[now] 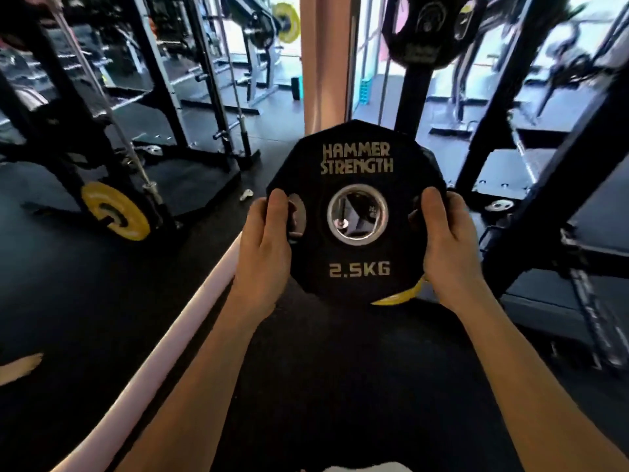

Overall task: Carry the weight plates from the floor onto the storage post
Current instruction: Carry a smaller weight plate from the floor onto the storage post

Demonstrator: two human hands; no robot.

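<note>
Both hands, left hand and right hand, are gripping opposite edges of the black 2.5 kg plate, holding it upright between them with its centre hole facing the black upright ahead

A black many-sided weight plate fills the middle of the frame, held upright with its face toward the camera. Gold lettering reads "HAMMER STRENGTH" above its steel-ringed centre hole and "2.5KG" below; cut-out slots sit left and right of the hole. A yellow plate edge shows just behind its lower right rim. At the upper right of the frame, another black plate hangs on the dark upright storage post.
</note>
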